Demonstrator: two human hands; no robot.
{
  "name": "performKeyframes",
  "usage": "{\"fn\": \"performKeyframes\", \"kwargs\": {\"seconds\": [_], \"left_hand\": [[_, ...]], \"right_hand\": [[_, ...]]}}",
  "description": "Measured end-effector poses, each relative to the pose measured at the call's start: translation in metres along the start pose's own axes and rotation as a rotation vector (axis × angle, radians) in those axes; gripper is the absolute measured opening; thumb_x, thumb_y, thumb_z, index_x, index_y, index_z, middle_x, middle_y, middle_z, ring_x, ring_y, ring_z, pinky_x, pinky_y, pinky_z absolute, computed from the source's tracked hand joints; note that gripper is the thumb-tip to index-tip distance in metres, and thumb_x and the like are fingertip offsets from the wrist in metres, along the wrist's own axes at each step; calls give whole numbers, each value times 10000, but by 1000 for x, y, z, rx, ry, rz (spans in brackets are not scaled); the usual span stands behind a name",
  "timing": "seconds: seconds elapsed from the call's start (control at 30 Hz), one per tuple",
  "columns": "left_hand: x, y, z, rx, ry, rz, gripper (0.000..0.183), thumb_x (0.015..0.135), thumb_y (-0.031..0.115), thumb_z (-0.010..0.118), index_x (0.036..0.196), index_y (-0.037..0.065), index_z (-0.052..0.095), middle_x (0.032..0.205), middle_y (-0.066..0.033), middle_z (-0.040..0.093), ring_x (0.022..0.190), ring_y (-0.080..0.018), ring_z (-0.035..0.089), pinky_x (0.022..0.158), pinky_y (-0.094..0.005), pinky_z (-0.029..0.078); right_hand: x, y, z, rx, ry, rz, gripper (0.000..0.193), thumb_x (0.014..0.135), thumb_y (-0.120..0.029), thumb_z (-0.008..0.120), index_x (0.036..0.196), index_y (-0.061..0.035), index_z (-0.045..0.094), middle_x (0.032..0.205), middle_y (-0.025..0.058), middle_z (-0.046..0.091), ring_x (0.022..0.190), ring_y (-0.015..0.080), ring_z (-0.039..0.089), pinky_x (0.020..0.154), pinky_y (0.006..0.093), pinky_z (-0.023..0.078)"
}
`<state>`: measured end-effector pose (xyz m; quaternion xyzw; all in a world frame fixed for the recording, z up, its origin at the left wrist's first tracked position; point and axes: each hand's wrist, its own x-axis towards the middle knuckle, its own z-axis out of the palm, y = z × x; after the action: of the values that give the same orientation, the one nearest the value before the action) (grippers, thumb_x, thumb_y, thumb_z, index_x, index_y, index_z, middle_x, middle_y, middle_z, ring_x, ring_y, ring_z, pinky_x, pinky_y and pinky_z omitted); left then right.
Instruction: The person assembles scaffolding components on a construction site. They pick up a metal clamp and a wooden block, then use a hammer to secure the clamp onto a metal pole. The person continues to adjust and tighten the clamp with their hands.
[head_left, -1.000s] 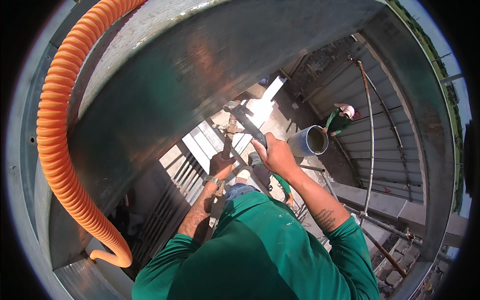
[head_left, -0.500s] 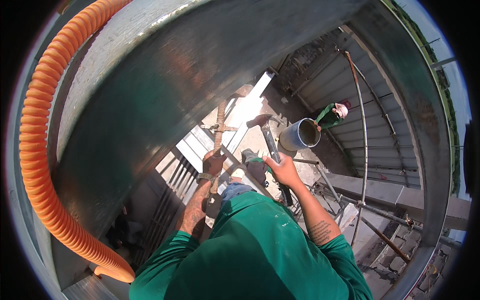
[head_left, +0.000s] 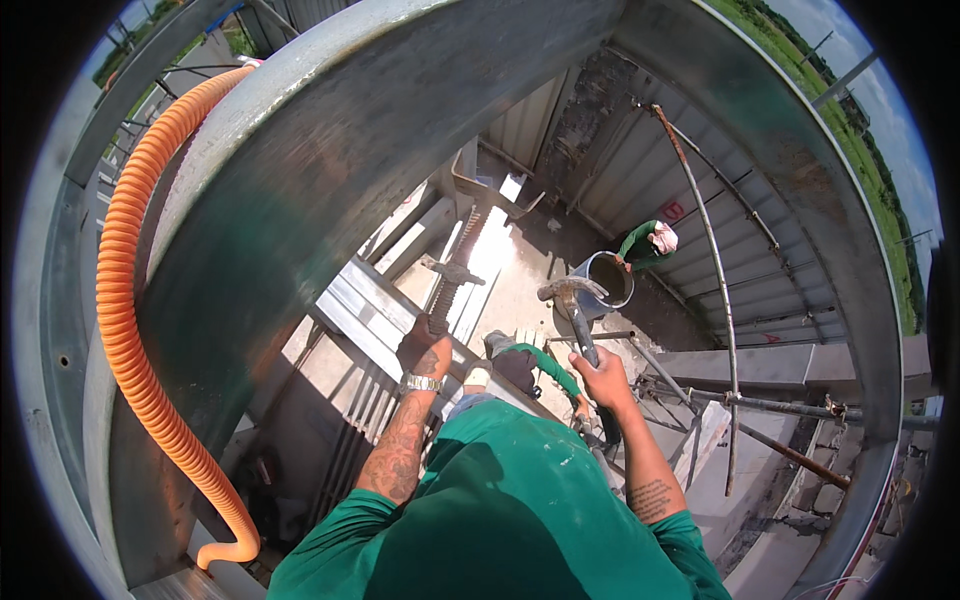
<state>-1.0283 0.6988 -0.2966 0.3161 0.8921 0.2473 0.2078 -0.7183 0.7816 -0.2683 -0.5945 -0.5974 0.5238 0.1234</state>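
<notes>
My left hand [head_left: 424, 350], with a metal watch at its wrist, is closed round the lower part of a threaded scaffold screw jack [head_left: 466, 238]. A winged nut [head_left: 452, 271] sits partway up its thread, and a U-shaped head [head_left: 497, 192] tops it, close to a large steel beam [head_left: 330, 150]. My right hand [head_left: 604, 380] grips a claw hammer [head_left: 580, 325] by its handle, head up and apart from the jack. From this angle the hammer head overlaps a grey drum [head_left: 610, 277] far below.
An orange corrugated hose [head_left: 125, 290] hangs along the beam on the left. Below, one person [head_left: 648, 243] is at the drum and another person [head_left: 540, 365] bends near my feet. Scaffold pipes [head_left: 715, 250] and a corrugated metal wall [head_left: 740, 230] stand at right; white beams [head_left: 370, 310] lie below.
My view has shifted, showing more of the jack's U-shaped head. The jack leans further right, and the hammer has moved slightly right and down in the picture. Both hands keep their hold.
</notes>
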Motion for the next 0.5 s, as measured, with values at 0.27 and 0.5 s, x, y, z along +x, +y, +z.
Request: {"fn": "performKeyframes", "kwargs": {"seconds": [0.27, 0.5], "left_hand": [[-20, 25, -15, -28, -55, 152, 233, 897, 276, 593, 1040, 103, 655, 902, -188, 712, 869, -412, 691, 745, -489, 539], [-45, 13, 7, -59, -146, -25, 341, 826, 342, 764, 1051, 95, 697, 912, -188, 733, 904, -406, 702, 796, -495, 536]], "right_hand": [[1, -56, 46, -133, 234, -513, 268, 897, -230, 677, 897, 22, 585, 746, 240, 678, 687, 405, 678, 652, 475, 504], [-20, -54, 50, -199, 64, -512, 300, 897, -241, 669, 972, 31, 567, 811, 305, 667, 802, 498, 654, 721, 529, 510]]}}
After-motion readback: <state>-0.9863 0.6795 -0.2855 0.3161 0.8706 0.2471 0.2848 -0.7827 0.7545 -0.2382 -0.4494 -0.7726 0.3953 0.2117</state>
